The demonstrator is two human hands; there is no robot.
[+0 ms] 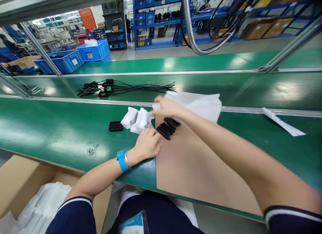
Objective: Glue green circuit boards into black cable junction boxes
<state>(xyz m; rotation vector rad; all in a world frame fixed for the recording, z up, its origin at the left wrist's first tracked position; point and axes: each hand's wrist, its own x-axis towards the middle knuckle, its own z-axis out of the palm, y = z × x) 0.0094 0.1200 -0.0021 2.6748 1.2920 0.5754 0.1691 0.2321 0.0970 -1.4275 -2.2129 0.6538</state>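
Note:
My left hand (148, 143), with a blue wristband, rests on the green bench beside the cardboard sheet, its fingers curled near crumpled white wrappings (141, 120); what it holds, if anything, is hidden. My right hand (164, 107) reaches across to the left with thumb and fingers apart, over the edge of a white sheet (198, 104); no object shows between its fingers. Just below it, two black plastic housings (166, 130) lie on the cardboard sheet (198, 167). Another black housing (115, 126) sits left of the white wrappings.
Black cables with small green boards (108, 88) lie beyond the metal rail. A white strip (284, 122) is at the right. An open carton (22, 180) with white wrapping stands lower left. Blue bins (94, 51) stand at the back left; a metal hose (191, 33) hangs overhead.

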